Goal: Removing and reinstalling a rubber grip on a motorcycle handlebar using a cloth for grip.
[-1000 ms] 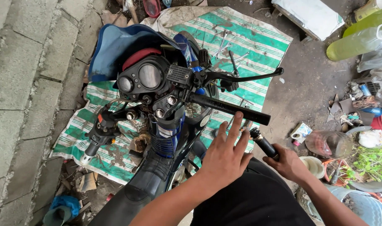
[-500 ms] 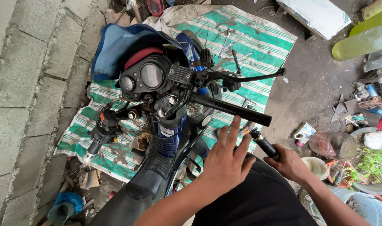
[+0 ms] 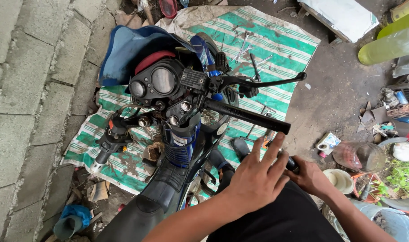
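Observation:
A partly stripped blue motorcycle (image 3: 177, 134) stands below me, its round gauges (image 3: 153, 83) facing up. The right handlebar's black grip (image 3: 247, 115) and brake lever (image 3: 262, 83) point right. My left hand (image 3: 256, 179) hovers just under that grip, fingers spread, empty. My right hand (image 3: 309, 177) is closed around a black cylindrical handle (image 3: 292, 165), most of it hidden behind my left hand's fingers. Both hands sit above my dark-clothed lap (image 3: 280, 224).
A green-and-white striped mat (image 3: 267, 49) under the bike carries several wrenches (image 3: 245, 45). A grey block wall (image 3: 25, 89) runs along the left. Clutter at right: yellow-green bottles (image 3: 388, 45), a glass jar (image 3: 359, 156), pots, a small box (image 3: 328, 142).
My left hand has slid right and closer to my right hand, its fingers now overlapping the black handle. The view has shifted slightly; the motorcycle stays still.

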